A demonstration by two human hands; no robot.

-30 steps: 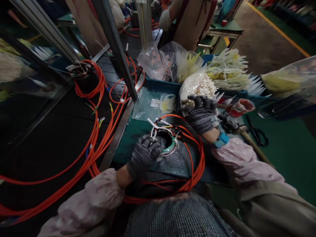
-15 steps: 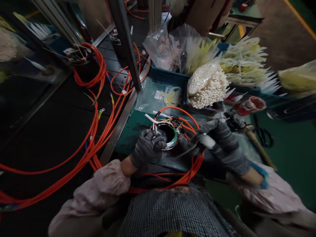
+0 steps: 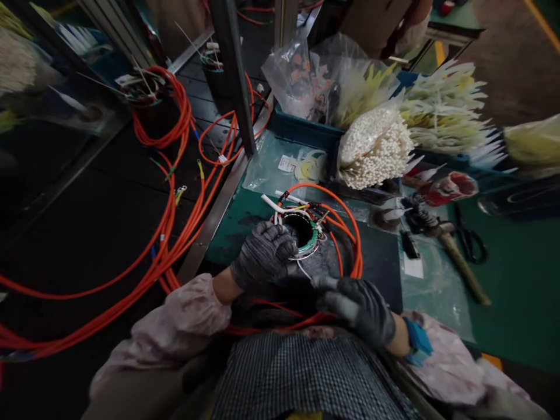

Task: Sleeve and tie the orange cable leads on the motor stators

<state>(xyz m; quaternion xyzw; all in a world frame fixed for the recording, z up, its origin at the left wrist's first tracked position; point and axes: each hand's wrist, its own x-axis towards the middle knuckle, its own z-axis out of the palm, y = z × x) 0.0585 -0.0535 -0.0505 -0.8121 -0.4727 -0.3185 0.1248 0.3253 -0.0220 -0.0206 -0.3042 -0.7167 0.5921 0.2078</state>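
A ring-shaped motor stator (image 3: 311, 240) with a dark hollow middle and a green band stands on a black mat. White sleeving (image 3: 272, 204) and orange cables (image 3: 335, 194) come out at its far side. My left hand (image 3: 266, 252), in a grey glove, is closed on the stator's near left rim; its fingertips are partly hidden. A thin white cord (image 3: 303, 270) runs from the stator's near edge to my right hand (image 3: 356, 306). That gloved hand is closed around the cord's end, low and to the right of the stator, and slightly blurred.
A hammer (image 3: 464, 265) and black scissors (image 3: 470, 236) lie at right. Behind stand blue bins (image 3: 301, 129) with a bag of white sticks (image 3: 374, 149) and pale sleeves. A metal post (image 3: 236, 76) rises at left, beside bundled orange cables (image 3: 175, 233). A person stands beyond.
My right hand has swung down and left, toward my body, with the white cord stretched from the stator. My left hand stays on the rim. The view has shifted slightly.
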